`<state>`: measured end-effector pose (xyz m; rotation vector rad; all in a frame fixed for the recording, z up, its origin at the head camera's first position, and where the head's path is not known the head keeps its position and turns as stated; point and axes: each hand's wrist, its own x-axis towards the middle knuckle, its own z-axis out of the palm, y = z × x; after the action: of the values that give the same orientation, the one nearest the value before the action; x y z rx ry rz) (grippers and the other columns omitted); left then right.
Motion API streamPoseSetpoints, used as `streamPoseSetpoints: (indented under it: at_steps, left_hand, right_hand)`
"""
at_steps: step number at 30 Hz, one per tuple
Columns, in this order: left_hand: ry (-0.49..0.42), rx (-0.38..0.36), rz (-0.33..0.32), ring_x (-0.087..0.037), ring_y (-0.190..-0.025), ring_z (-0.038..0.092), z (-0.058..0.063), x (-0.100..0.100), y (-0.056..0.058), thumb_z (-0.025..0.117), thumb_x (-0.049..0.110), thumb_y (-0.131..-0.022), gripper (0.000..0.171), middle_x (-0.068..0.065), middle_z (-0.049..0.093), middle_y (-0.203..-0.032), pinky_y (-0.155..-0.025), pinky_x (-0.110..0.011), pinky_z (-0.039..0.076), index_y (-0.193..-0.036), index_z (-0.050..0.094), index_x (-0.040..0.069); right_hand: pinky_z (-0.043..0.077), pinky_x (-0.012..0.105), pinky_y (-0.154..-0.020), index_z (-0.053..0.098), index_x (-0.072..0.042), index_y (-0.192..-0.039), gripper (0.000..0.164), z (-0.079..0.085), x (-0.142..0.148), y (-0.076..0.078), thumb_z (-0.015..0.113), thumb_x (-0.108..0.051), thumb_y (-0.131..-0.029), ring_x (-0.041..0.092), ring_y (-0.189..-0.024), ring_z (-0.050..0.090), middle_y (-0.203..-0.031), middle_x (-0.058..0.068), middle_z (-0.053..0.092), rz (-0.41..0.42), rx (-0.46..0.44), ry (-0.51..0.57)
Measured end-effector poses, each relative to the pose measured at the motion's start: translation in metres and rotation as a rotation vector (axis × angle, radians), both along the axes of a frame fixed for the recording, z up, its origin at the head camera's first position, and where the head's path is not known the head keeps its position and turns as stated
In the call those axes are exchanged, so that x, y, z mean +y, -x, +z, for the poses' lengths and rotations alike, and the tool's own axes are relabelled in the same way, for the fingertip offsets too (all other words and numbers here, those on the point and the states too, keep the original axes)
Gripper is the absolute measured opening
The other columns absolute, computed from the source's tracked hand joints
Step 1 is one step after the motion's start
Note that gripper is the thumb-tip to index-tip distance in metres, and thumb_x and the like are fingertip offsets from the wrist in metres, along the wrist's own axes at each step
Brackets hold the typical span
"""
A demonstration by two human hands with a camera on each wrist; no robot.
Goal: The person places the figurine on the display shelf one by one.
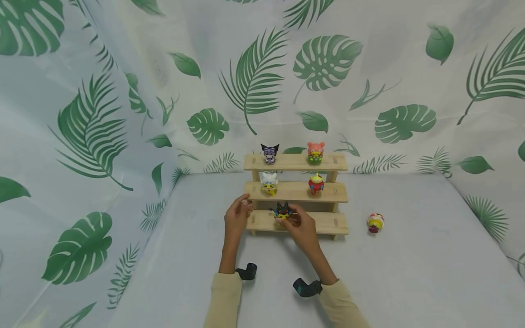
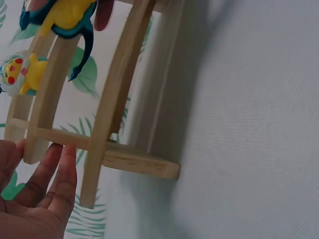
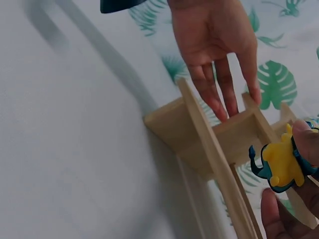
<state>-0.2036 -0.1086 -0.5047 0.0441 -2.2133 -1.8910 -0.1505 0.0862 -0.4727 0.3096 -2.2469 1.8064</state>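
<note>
My right hand [image 1: 302, 226] pinches a small yellow figurine [image 3: 283, 167] in a dark blue-black costume with pointed ears and a thin tail. In the head view the figurine overlaps the lowest tier of a three-tier wooden display shelf [image 1: 316, 222]. My left hand [image 1: 236, 218] holds the shelf's left end by the middle tier. In the left wrist view its thumb is at the tier's end, with the fingertips [image 2: 70, 149] against the side rail. A white-hooded yellow figurine [image 1: 269, 184] and a red-suited figurine [image 1: 316, 183] stand on the middle tier.
A purple-and-black figurine [image 1: 270, 154] and a pink-hooded one [image 1: 315, 153] stand on the top tier. Right of the shelf, a yellow, pink and red figurine [image 1: 375, 222] lies on the white table surface [image 1: 410, 273]. Leaf-printed cloth [image 1: 262, 82] hangs behind and at the sides.
</note>
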Motion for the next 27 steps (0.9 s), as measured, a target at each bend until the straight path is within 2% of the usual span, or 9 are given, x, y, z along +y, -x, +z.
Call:
streamPoseSetpoints:
  at_steps: [4,6,10,12,13,20,27]
  left_hand:
    - [-0.022,-0.002,-0.004,-0.037,-0.100,0.069,-0.007,-0.001,0.002,0.054,0.019,-0.101,0.030,-0.024,0.070,-0.109,-0.086,-0.046,0.055,-0.128,0.063,0.011]
    - [-0.031,0.000,-0.018,-0.041,-0.101,0.068,-0.004,-0.001,0.001,0.053,0.012,-0.101,0.030,-0.027,0.069,-0.109,-0.087,-0.049,0.054,-0.129,0.061,0.008]
    - [-0.018,-0.019,-0.036,-0.038,-0.100,0.069,-0.005,-0.002,0.005,0.052,0.007,-0.099,0.031,-0.026,0.070,-0.108,-0.086,-0.049,0.054,-0.128,0.061,0.010]
    - [-0.005,-0.024,-0.035,-0.035,-0.099,0.070,-0.006,-0.003,0.006,0.052,0.008,-0.099,0.030,-0.023,0.071,-0.107,-0.084,-0.044,0.056,-0.127,0.062,0.015]
    - [-0.002,-0.033,-0.028,-0.032,-0.098,0.071,-0.011,-0.003,0.009,0.052,0.009,-0.099,0.030,-0.020,0.072,-0.107,-0.084,-0.041,0.056,-0.126,0.062,0.018]
    - [0.038,-0.039,-0.008,-0.026,-0.097,0.071,-0.010,-0.001,0.007,0.054,0.010,-0.100,0.030,-0.016,0.072,-0.107,-0.080,-0.032,0.055,-0.127,0.062,0.021]
    - [0.029,-0.024,-0.013,-0.031,-0.099,0.070,-0.011,0.000,0.004,0.059,0.018,-0.099,0.030,-0.017,0.072,-0.108,-0.083,-0.042,0.053,-0.128,0.061,0.021]
  right_hand:
    - [0.052,0.017,-0.063,0.059,0.012,-0.118,0.041,-0.003,-0.011,0.003,0.075,0.002,-0.082,0.042,-0.083,0.070,-0.104,0.029,0.068,0.000,0.007,-0.031]
    - [0.052,0.019,-0.063,0.060,0.012,-0.118,0.041,-0.006,-0.016,0.005,0.075,0.002,-0.081,0.040,-0.082,0.069,-0.102,0.028,0.069,-0.004,0.015,-0.037]
    - [0.055,0.024,-0.069,0.062,0.006,-0.117,0.044,-0.032,-0.023,0.022,0.080,-0.003,-0.078,0.033,-0.083,0.070,-0.101,0.022,0.071,-0.050,0.037,-0.044]
    - [0.056,0.026,-0.071,0.063,0.004,-0.116,0.045,-0.045,-0.027,0.029,0.082,-0.006,-0.076,0.031,-0.082,0.070,-0.098,0.020,0.072,-0.083,0.049,-0.055]
    - [0.056,0.027,-0.072,0.063,0.003,-0.115,0.046,-0.051,-0.029,0.032,0.083,-0.007,-0.075,0.029,-0.081,0.070,-0.097,0.019,0.073,-0.099,0.061,-0.058]
    - [0.055,0.032,-0.067,0.061,0.004,-0.112,0.046,-0.056,-0.036,0.034,0.084,-0.006,-0.074,0.027,-0.076,0.068,-0.093,0.018,0.071,-0.148,0.113,-0.088]
    - [0.049,0.033,-0.068,0.060,0.001,-0.114,0.049,-0.062,-0.040,0.034,0.085,-0.018,-0.076,0.020,-0.078,0.061,-0.094,0.013,0.067,-0.204,0.143,-0.280]
